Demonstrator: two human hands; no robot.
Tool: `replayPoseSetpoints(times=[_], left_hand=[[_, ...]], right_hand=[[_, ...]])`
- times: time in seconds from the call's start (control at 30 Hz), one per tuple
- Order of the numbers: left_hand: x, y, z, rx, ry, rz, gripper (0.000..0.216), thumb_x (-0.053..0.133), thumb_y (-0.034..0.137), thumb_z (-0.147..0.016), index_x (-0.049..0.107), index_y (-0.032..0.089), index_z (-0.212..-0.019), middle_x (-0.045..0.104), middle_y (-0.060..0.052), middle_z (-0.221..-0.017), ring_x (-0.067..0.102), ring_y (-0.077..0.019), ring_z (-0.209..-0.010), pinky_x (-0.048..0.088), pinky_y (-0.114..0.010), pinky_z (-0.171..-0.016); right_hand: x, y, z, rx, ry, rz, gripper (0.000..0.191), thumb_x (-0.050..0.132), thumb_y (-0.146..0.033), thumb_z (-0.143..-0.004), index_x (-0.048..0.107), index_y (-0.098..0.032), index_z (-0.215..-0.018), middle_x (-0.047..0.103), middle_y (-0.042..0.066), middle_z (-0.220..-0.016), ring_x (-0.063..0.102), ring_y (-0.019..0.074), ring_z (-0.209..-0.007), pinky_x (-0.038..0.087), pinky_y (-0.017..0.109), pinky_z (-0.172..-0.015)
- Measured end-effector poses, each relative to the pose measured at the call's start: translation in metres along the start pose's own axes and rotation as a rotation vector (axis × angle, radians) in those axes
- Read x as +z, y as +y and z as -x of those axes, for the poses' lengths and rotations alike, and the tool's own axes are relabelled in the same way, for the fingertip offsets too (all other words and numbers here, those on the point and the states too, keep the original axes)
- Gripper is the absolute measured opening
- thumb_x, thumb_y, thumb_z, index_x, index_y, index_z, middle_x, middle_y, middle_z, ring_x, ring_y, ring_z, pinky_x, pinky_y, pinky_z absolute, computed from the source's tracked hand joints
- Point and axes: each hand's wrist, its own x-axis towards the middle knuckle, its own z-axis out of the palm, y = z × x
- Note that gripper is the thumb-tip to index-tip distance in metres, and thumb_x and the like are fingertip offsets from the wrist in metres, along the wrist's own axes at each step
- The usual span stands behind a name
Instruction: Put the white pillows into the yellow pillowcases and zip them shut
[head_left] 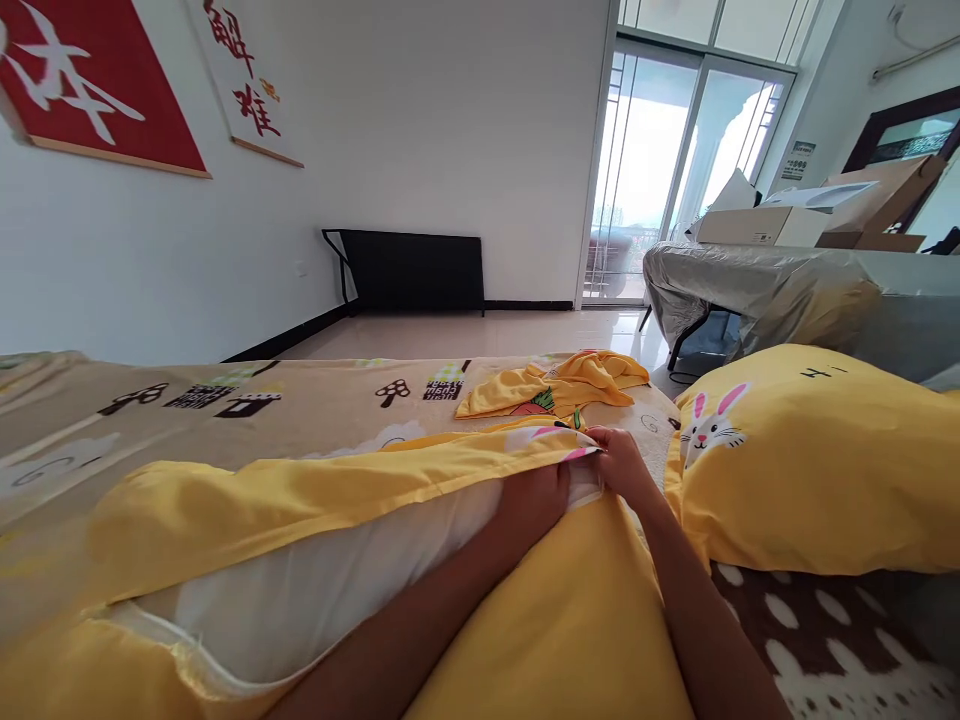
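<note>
A white pillow (pixel 315 590) lies partly inside a yellow pillowcase (pixel 285 490) on the bed in front of me. My left hand (pixel 536 500) reaches into the open end of the case and rests on the white pillow, with its fingers hidden under the yellow cloth. My right hand (pixel 619 462) pinches the corner of the pillowcase edge at the opening, fingers closed on the fabric.
A second pillow in a yellow rabbit-print case (pixel 810 460) lies at the right. A crumpled yellow cloth (pixel 555 385) sits farther up the beige patterned sheet (pixel 225 410). Beyond are a black folded table (pixel 412 270), a covered table with boxes (pixel 772 280), and glass balcony doors (pixel 675 160).
</note>
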Motion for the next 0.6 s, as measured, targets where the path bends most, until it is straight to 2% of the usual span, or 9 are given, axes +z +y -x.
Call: replayPoseSetpoints(times=[0.03, 0.1, 0.17, 0.23, 0.3, 0.37, 0.43, 0.5, 0.6], left_hand=[[0.000, 0.004, 0.004, 0.089, -0.023, -0.087, 0.026, 0.045, 0.021, -0.090, 0.062, 0.012, -0.108, 0.065, -0.015, -0.108, 0.060, -0.0263, -0.102, 0.046, -0.046, -0.091], [-0.003, 0.012, 0.011, 0.355, -0.051, -0.254, 0.029, 0.040, 0.016, -0.090, 0.064, 0.011, -0.105, 0.068, -0.016, -0.103, 0.063, -0.0266, -0.099, 0.046, -0.042, -0.090], [-0.007, 0.018, 0.015, 0.540, 0.009, -0.351, 0.033, 0.039, 0.015, -0.090, 0.060, 0.013, -0.116, 0.064, -0.015, -0.116, 0.058, -0.0262, -0.111, 0.041, -0.040, -0.096], [-0.012, 0.020, 0.012, 0.505, 0.088, -0.399, 0.043, 0.042, 0.014, -0.089, 0.048, 0.017, -0.131, 0.053, -0.013, -0.133, 0.045, -0.0270, -0.127, 0.031, -0.043, -0.103], [-0.016, 0.017, 0.004, 0.348, 0.105, -0.401, 0.044, 0.045, 0.014, -0.086, 0.047, 0.018, -0.130, 0.054, -0.012, -0.133, 0.043, -0.0269, -0.127, 0.029, -0.045, -0.102], [-0.017, 0.011, -0.003, 0.245, 0.056, -0.369, 0.032, 0.045, 0.016, -0.087, 0.055, 0.018, -0.118, 0.064, -0.010, -0.117, 0.052, -0.0249, -0.115, 0.033, -0.043, -0.095], [-0.017, 0.006, -0.008, 0.208, 0.016, -0.365, 0.022, 0.043, 0.017, -0.090, 0.061, 0.019, -0.100, 0.069, -0.007, -0.096, 0.057, -0.0226, -0.097, 0.037, -0.041, -0.087], [-0.015, 0.004, -0.010, 0.197, -0.006, -0.376, 0.021, 0.041, 0.016, -0.089, 0.062, 0.019, -0.094, 0.068, -0.006, -0.089, 0.058, -0.0220, -0.091, 0.037, -0.039, -0.083], [-0.012, 0.005, -0.008, 0.168, -0.061, -0.377, 0.024, 0.046, 0.015, -0.084, 0.061, 0.015, -0.103, 0.068, -0.008, -0.091, 0.059, -0.0231, -0.090, 0.038, -0.038, -0.082]], right_hand=[[0.000, 0.002, -0.001, 0.005, 0.023, -0.009, 0.026, 0.054, -0.021, -0.062, 0.074, -0.015, -0.077, 0.071, 0.003, -0.075, 0.061, 0.0219, -0.076, 0.045, 0.027, -0.067], [0.000, 0.004, -0.003, 0.011, 0.043, -0.048, 0.027, 0.058, -0.022, -0.059, 0.073, -0.015, -0.080, 0.072, 0.004, -0.078, 0.062, 0.0222, -0.077, 0.046, 0.028, -0.067], [0.000, 0.005, -0.004, 0.003, 0.038, -0.092, 0.026, 0.059, -0.022, -0.059, 0.073, -0.015, -0.080, 0.072, 0.004, -0.078, 0.062, 0.0219, -0.077, 0.046, 0.029, -0.068], [-0.002, 0.003, -0.003, -0.028, 0.017, -0.135, 0.025, 0.060, -0.024, -0.062, 0.073, -0.015, -0.082, 0.071, 0.004, -0.080, 0.061, 0.0215, -0.079, 0.047, 0.030, -0.072], [-0.005, 0.000, 0.000, -0.065, -0.041, -0.170, 0.028, 0.065, -0.028, -0.064, 0.073, -0.015, -0.088, 0.070, 0.004, -0.088, 0.061, 0.0218, -0.085, 0.047, 0.032, -0.078], [-0.008, -0.003, 0.002, -0.085, -0.136, -0.199, 0.035, 0.072, -0.036, -0.064, 0.073, -0.016, -0.092, 0.068, 0.004, -0.096, 0.060, 0.0224, -0.092, 0.047, 0.032, -0.082], [-0.012, -0.001, 0.004, -0.054, -0.197, -0.263, 0.040, 0.071, -0.047, -0.067, 0.073, -0.016, -0.092, 0.068, 0.005, -0.097, 0.060, 0.0228, -0.095, 0.047, 0.032, -0.083], [-0.014, 0.005, 0.002, 0.022, -0.156, -0.388, 0.046, 0.063, -0.058, -0.073, 0.074, -0.016, -0.090, 0.070, 0.006, -0.093, 0.061, 0.0228, -0.093, 0.047, 0.033, -0.083], [-0.011, 0.021, -0.004, 0.121, -0.007, -0.547, 0.054, 0.057, -0.064, -0.075, 0.075, -0.015, -0.087, 0.072, 0.009, -0.086, 0.063, 0.0218, -0.087, 0.047, 0.034, -0.082]])
